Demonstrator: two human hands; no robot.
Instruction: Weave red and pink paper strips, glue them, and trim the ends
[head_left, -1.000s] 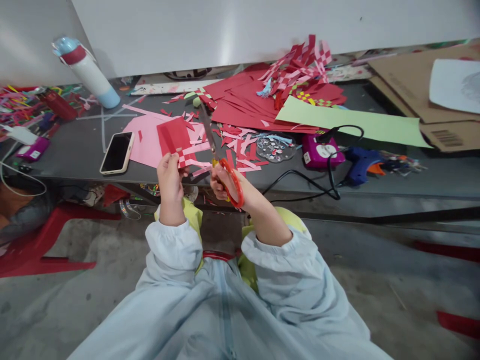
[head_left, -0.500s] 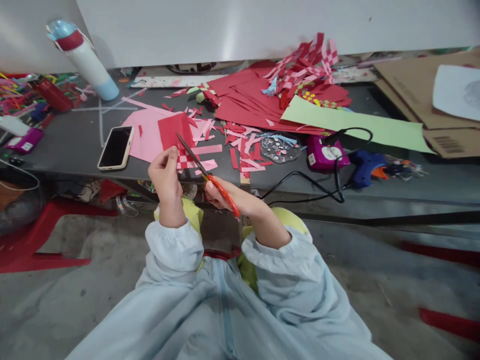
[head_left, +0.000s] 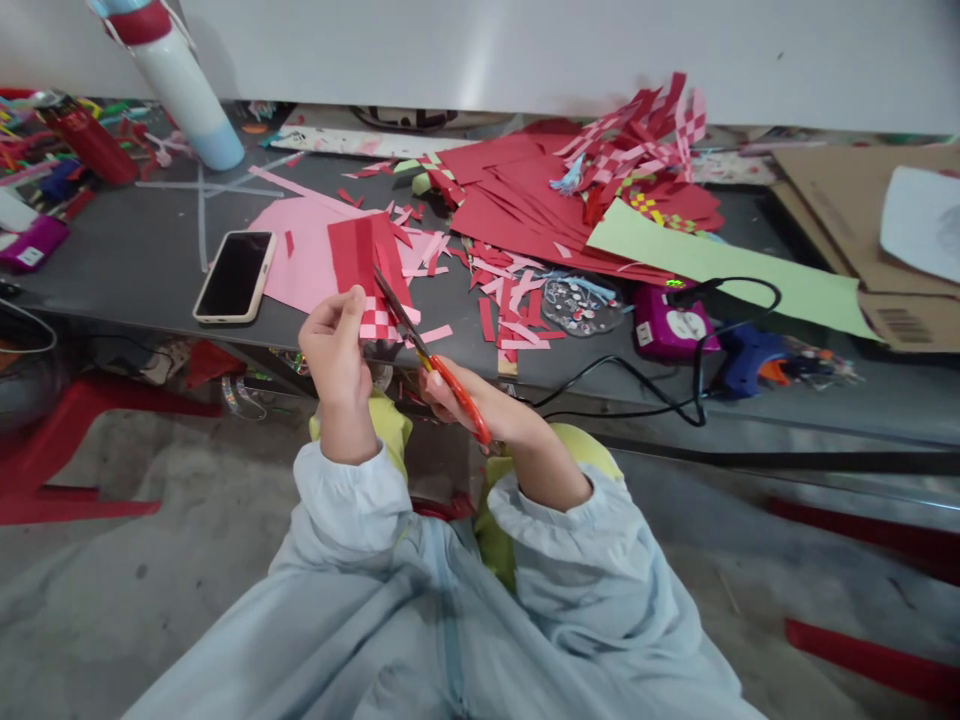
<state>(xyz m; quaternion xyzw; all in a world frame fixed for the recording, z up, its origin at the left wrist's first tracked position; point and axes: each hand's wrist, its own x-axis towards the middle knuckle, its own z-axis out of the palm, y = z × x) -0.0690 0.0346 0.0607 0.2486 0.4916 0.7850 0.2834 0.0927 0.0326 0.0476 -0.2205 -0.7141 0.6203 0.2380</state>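
Observation:
My left hand pinches a red paper piece with a red-and-pink woven checker patch at its lower edge, holding it up in front of the dark table's near edge. My right hand grips red-handled scissors, fingers through the loops. The blades point up and left and lie against the right side of the woven paper. Both arms wear pale blue sleeves.
A phone lies on the table left of a pink sheet. Red paper sheets, woven pieces, a green sheet, paper strips, a blue glue gun with black cord, a purple box and a white bottle lie about. Cardboard at right.
The scissors swung from pointing straight up to angling left, their blades reaching the woven paper. The left hand kept hold of the paper. The view shifted a little.

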